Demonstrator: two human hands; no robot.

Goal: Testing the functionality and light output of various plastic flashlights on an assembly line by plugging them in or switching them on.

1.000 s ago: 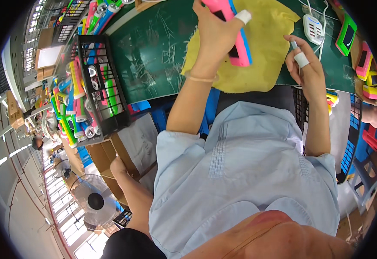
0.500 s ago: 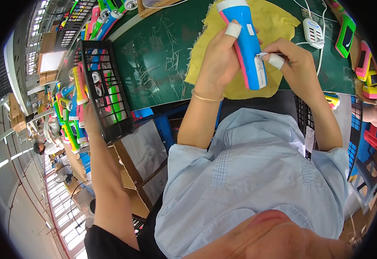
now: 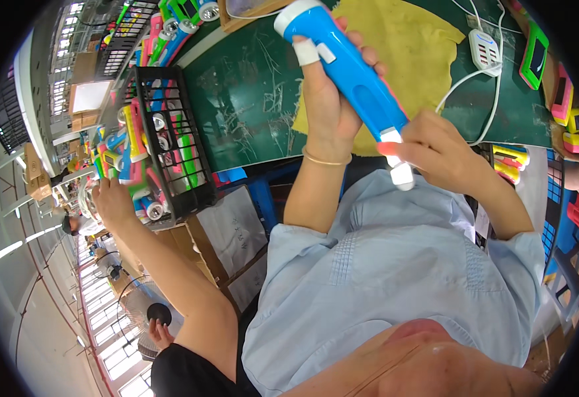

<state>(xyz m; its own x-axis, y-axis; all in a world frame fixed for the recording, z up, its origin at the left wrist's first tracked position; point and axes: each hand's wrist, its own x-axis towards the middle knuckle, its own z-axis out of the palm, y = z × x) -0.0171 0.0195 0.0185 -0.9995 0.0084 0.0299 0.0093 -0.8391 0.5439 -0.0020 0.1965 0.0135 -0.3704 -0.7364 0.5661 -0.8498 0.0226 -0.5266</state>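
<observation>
A blue flashlight [image 3: 359, 83] with a pink edge and a white head slants across the view, its head at upper left. My left hand [image 3: 332, 99] is wrapped around its body, the white-taped thumb beside the white switch. At the narrow tail end, my right hand [image 3: 435, 155] is closed, fingers curled against the flashlight. A small white piece [image 3: 390, 137] shows between the tail and these fingers; I cannot tell what it is. White wrapping [image 3: 402, 177] covers a right fingertip. Under the flashlight, a yellow cloth [image 3: 408, 49] lies on the green tabletop [image 3: 243, 99].
A white multi-port charger [image 3: 484, 51] with cables lies right of the cloth. Green [image 3: 533, 56] and pink [image 3: 561, 92] devices line the right edge. At left stands a black basket [image 3: 200, 195] of colourful flashlights, with a co-worker's hand [image 3: 112, 202] near more of them.
The flashlight has tilted, its head moving left, and has turned to show a recessed blue side. My right hand has moved down to the tail end. A co-worker's arm has shifted left.
</observation>
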